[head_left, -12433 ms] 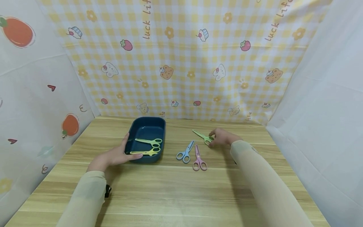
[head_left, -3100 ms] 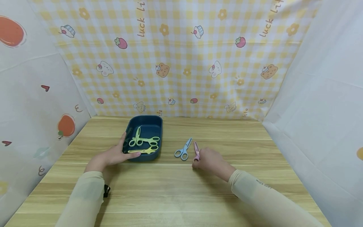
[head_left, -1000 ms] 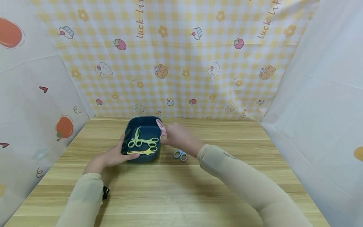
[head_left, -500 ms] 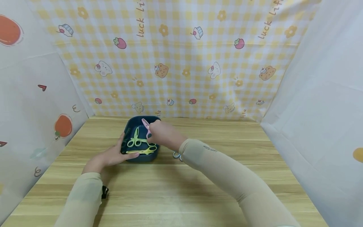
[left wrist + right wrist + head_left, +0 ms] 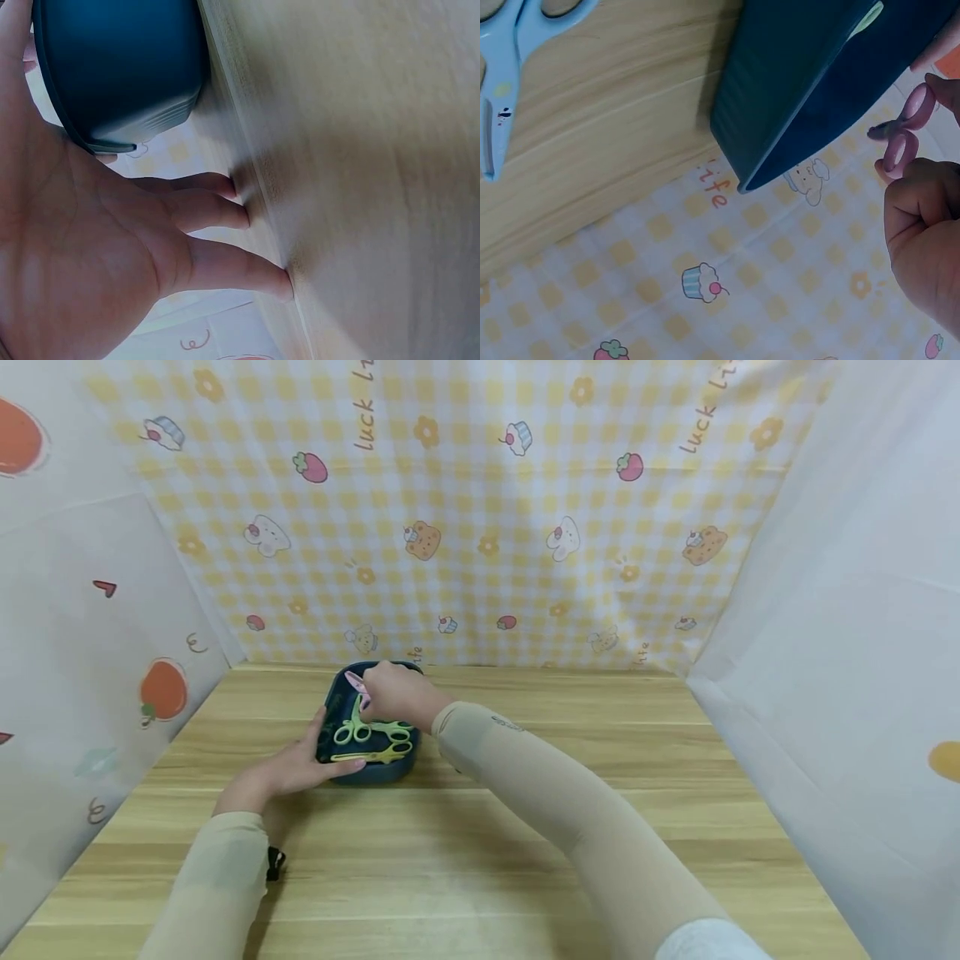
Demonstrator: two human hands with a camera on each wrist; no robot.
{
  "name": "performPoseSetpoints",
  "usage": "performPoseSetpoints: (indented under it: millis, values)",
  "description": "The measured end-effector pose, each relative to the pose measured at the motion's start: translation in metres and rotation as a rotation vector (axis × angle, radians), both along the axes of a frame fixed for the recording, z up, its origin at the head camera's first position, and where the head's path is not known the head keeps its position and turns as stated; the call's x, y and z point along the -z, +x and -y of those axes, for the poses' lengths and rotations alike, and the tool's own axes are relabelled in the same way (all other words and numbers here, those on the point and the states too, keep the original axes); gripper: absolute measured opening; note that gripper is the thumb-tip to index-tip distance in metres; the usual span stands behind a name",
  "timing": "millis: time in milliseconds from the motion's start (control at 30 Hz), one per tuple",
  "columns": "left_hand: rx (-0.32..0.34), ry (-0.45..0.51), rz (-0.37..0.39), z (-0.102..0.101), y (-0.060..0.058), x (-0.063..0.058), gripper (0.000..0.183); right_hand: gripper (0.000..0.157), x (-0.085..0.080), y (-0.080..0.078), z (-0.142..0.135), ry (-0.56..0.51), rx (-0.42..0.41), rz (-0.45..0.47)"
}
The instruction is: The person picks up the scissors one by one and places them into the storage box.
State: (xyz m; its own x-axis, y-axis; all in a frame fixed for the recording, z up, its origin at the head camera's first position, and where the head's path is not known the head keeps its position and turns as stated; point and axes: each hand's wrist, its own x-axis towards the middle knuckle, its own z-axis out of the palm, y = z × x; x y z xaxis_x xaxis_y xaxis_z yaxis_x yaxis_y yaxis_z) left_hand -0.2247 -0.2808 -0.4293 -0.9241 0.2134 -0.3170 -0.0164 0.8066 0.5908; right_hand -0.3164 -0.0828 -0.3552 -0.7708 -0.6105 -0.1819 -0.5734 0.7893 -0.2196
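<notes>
Wood-grain table (image 5: 435, 885), dark blue tray (image 5: 378, 774), light blue scissors (image 5: 506, 56)

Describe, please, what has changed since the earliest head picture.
The right hand let go of green scissors, now in the navy tray, then gripped the pink scissors and carried them left over it. The left hand stayed at the tray; the blue scissors stayed on the table.

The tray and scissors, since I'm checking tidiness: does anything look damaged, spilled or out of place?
No damage or spill shows. The light blue scissors stand out: they lie on the table outside the tray, unlike the green scissors and yellow scissors.
</notes>
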Motion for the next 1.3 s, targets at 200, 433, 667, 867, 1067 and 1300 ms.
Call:
performPoseSetpoints:
  millis: [200,433,667,867,1067,1300]
  values:
    - [-0.006,-0.015,0.01,0.0,0.001,-0.001,0.134,0.02,0.009,-0.009,0.002,0.047,-0.03,0.024]
    - [-0.012,-0.033,0.011,0.001,0.001,-0.002,0.133,0.021,0.019,-0.021,0.002,0.048,-0.048,0.069]
    - [-0.016,-0.049,0.025,0.0,0.001,-0.001,0.134,0.021,0.031,-0.03,-0.001,0.036,-0.017,0.08]
    - [-0.015,-0.048,0.019,0.002,-0.001,0.001,0.134,0.019,0.037,-0.035,-0.004,0.079,0.001,0.036]
    - [-0.011,-0.046,0.023,0.002,-0.002,0.001,0.135,0.019,0.029,-0.04,-0.013,0.059,-0.015,0.0]
    - [-0.015,-0.049,0.021,0.002,-0.001,-0.001,0.136,0.038,0.013,-0.047,-0.021,0.062,0.05,0.016]
